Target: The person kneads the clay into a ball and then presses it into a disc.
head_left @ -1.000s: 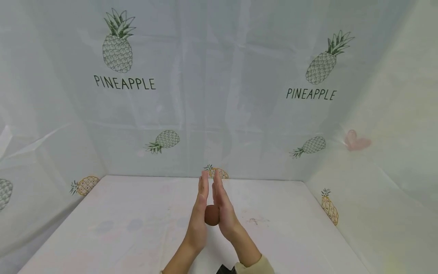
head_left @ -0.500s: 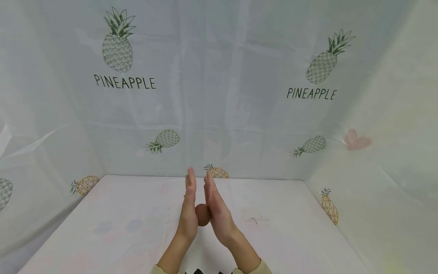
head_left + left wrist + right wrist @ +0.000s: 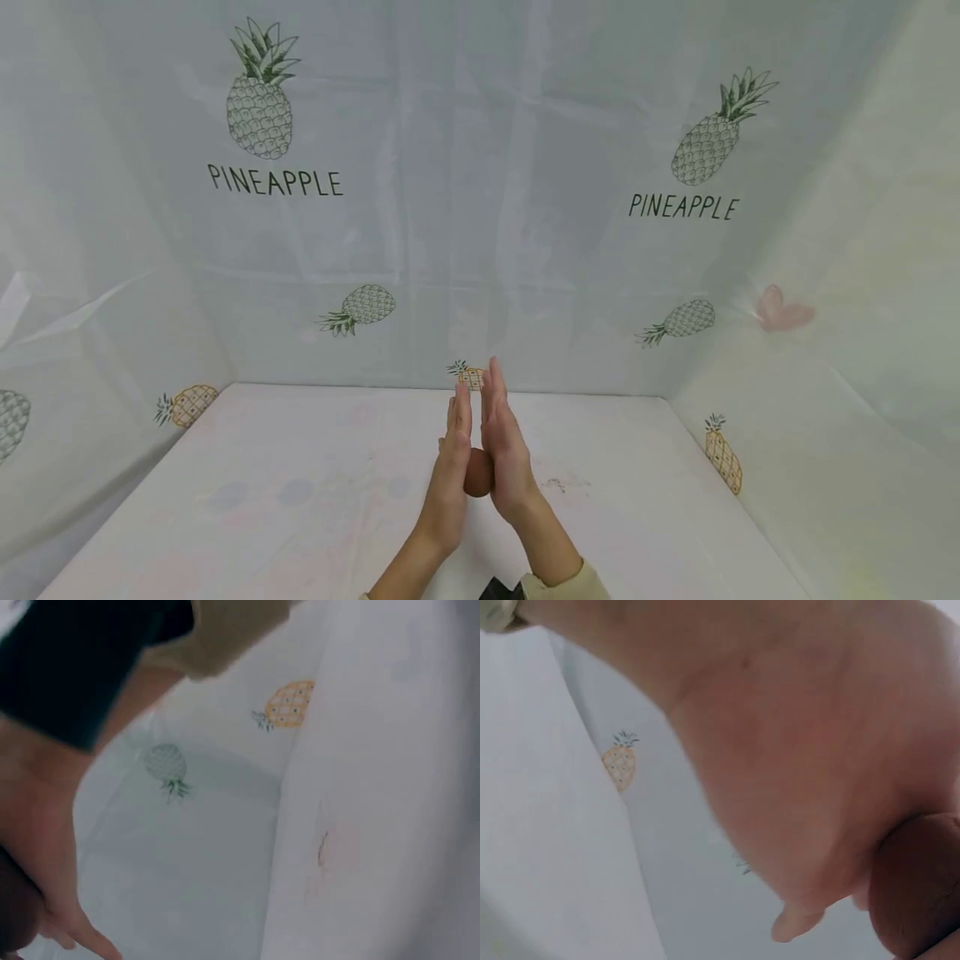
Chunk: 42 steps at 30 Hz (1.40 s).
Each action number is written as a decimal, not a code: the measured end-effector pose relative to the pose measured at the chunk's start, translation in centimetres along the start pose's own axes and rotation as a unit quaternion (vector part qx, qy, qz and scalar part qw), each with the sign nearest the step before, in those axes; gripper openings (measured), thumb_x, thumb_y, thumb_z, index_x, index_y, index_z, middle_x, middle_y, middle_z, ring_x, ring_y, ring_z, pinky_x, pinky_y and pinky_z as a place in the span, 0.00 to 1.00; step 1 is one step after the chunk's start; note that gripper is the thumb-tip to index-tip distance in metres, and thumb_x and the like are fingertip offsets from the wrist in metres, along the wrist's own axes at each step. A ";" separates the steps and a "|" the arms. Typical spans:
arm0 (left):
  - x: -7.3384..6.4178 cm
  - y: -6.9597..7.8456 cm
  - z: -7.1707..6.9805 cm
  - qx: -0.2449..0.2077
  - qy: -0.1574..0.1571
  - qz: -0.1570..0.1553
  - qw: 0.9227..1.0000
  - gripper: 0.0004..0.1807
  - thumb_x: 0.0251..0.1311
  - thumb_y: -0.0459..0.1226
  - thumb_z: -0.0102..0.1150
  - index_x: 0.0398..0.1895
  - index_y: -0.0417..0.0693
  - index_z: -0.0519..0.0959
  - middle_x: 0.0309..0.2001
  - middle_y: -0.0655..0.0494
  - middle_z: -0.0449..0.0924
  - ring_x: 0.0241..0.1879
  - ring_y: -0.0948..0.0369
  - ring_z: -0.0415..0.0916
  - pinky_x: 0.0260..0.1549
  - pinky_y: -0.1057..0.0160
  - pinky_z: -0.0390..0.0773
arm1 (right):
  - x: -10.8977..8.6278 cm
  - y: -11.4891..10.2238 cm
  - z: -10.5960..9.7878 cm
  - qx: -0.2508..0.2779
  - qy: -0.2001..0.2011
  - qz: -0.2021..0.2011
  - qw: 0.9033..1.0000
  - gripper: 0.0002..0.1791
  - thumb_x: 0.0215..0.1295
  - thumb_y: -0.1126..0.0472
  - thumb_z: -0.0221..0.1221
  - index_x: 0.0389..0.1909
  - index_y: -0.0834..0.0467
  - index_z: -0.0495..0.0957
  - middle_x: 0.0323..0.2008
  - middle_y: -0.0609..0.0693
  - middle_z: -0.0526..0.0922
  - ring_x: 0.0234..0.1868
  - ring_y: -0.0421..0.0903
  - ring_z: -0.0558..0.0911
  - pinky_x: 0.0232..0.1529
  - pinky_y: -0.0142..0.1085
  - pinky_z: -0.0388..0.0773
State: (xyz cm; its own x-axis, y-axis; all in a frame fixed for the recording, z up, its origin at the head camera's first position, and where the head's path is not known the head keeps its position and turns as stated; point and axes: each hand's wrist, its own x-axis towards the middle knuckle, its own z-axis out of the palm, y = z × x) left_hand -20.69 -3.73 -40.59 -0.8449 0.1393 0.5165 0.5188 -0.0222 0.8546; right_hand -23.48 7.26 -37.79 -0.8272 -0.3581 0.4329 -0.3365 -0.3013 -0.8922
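Note:
A small brown ball (image 3: pixel 477 477) is pressed between my two flat palms above the white table (image 3: pixel 300 500). My left hand (image 3: pixel 450 471) stands upright on the ball's left side with straight fingers. My right hand (image 3: pixel 506 446) presses from the right, its fingertips reaching further forward than the left's. In the right wrist view a palm (image 3: pixel 802 787) fills the frame, with the ball (image 3: pixel 922 889) at the lower right. The left wrist view shows a hand (image 3: pixel 45 847) and a dark edge of the ball (image 3: pixel 11 915) at the lower left.
White plastic sheeting printed with pineapples (image 3: pixel 258 92) forms walls at the back and on both sides. A faint reddish smear (image 3: pixel 555 483) marks the table right of my hands. A beige cuff (image 3: pixel 562 583) shows at the bottom edge.
Both hands, with the ball between them, swung left and then back to the right. The right hand has slid forward against the left.

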 end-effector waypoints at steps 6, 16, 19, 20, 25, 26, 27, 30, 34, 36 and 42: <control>-0.4 0.8 -0.1 -0.012 0.000 0.011 1.000 0.31 0.84 0.48 0.14 0.87 0.72 0.37 0.86 0.74 0.33 0.84 0.69 0.23 0.74 0.28 0.18 | 0.2 1.0 0.1 0.019 -0.021 0.034 0.999 0.34 0.87 0.39 0.22 0.86 0.37 0.26 0.86 0.40 0.28 0.86 0.47 0.29 0.82 0.63 0.29; 0.5 0.3 -2.2 -0.035 0.053 0.007 0.998 0.33 0.83 0.52 0.15 0.88 0.67 0.35 0.86 0.76 0.27 0.84 0.63 0.16 0.73 0.35 0.10 | -0.1 1.6 1.5 -0.007 -0.066 0.066 0.996 0.34 0.85 0.36 0.22 0.86 0.34 0.29 0.86 0.42 0.30 0.86 0.47 0.29 0.81 0.59 0.22; 0.7 -0.2 -2.6 -0.029 0.068 -0.001 0.997 0.34 0.83 0.53 0.16 0.88 0.66 0.35 0.85 0.75 0.27 0.84 0.63 0.16 0.73 0.36 0.10 | -0.3 1.4 1.8 -0.006 -0.070 0.057 0.996 0.35 0.85 0.35 0.21 0.87 0.36 0.28 0.86 0.42 0.30 0.86 0.46 0.29 0.82 0.58 0.22; 0.8 -0.4 -2.6 -0.027 0.071 -0.006 0.997 0.33 0.83 0.54 0.16 0.88 0.67 0.35 0.85 0.76 0.27 0.84 0.65 0.16 0.74 0.37 0.10 | -0.3 1.3 1.8 -0.005 -0.069 0.052 0.996 0.36 0.85 0.35 0.21 0.87 0.37 0.28 0.86 0.42 0.30 0.86 0.45 0.29 0.82 0.58 0.22; 0.7 -0.9 -2.1 -0.026 0.067 -0.015 0.997 0.33 0.83 0.53 0.16 0.88 0.67 0.36 0.85 0.77 0.30 0.84 0.66 0.17 0.73 0.37 0.10 | -0.2 0.8 1.6 -0.003 -0.057 0.007 0.998 0.35 0.85 0.37 0.19 0.87 0.39 0.27 0.86 0.38 0.32 0.85 0.40 0.30 0.81 0.57 0.20; 0.7 -1.0 -1.9 -0.025 0.064 -0.013 0.998 0.33 0.83 0.53 0.17 0.88 0.65 0.36 0.86 0.75 0.30 0.84 0.63 0.17 0.73 0.35 0.09 | -0.2 0.7 1.4 -0.002 -0.053 -0.001 0.999 0.34 0.85 0.38 0.19 0.87 0.39 0.28 0.86 0.38 0.32 0.85 0.41 0.29 0.80 0.58 0.19; 0.6 -1.0 -1.7 -0.024 0.061 -0.012 0.998 0.33 0.83 0.52 0.17 0.88 0.63 0.36 0.86 0.73 0.30 0.84 0.61 0.16 0.72 0.34 0.10 | -0.2 0.6 1.3 -0.002 -0.051 -0.009 0.999 0.34 0.85 0.39 0.18 0.87 0.38 0.28 0.86 0.38 0.32 0.85 0.41 0.29 0.80 0.59 0.18; 0.4 -1.0 -1.0 -0.024 0.051 -0.015 0.998 0.33 0.84 0.52 0.17 0.88 0.62 0.36 0.86 0.71 0.30 0.85 0.57 0.16 0.71 0.31 0.10 | -0.1 0.3 0.9 0.000 -0.041 -0.020 0.999 0.34 0.85 0.39 0.18 0.87 0.38 0.27 0.86 0.38 0.31 0.85 0.42 0.27 0.78 0.61 0.16; 0.1 -0.6 -0.3 -0.028 0.027 -0.017 0.999 0.32 0.84 0.51 0.16 0.88 0.68 0.36 0.86 0.71 0.31 0.85 0.61 0.19 0.72 0.30 0.12 | 0.0 0.1 0.2 -0.003 -0.031 -0.021 0.999 0.34 0.85 0.39 0.17 0.86 0.36 0.27 0.86 0.38 0.30 0.85 0.42 0.27 0.78 0.62 0.16; -0.1 -0.2 0.0 -0.033 0.010 -0.015 0.999 0.32 0.83 0.51 0.15 0.87 0.73 0.36 0.86 0.73 0.31 0.84 0.64 0.20 0.72 0.30 0.13 | 0.1 0.0 -0.1 -0.001 -0.030 -0.019 0.999 0.33 0.85 0.40 0.17 0.86 0.36 0.26 0.86 0.39 0.29 0.85 0.42 0.26 0.78 0.63 0.16; -0.3 1.0 0.1 -0.038 -0.017 0.006 0.999 0.32 0.82 0.51 0.15 0.87 0.73 0.34 0.86 0.75 0.29 0.84 0.68 0.19 0.73 0.31 0.13 | 0.2 0.3 -0.4 0.011 -0.042 0.009 0.999 0.35 0.84 0.36 0.19 0.86 0.36 0.25 0.86 0.39 0.26 0.85 0.43 0.24 0.80 0.66 0.26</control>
State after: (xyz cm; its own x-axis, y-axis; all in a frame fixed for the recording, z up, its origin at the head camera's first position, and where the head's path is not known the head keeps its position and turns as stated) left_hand -19.90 -3.66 -39.87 -0.8327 0.1728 0.5261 0.5167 -0.0995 0.8504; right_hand -23.93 7.46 -38.07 -0.7924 -0.4363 0.4263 -0.3107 -0.3127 -0.8976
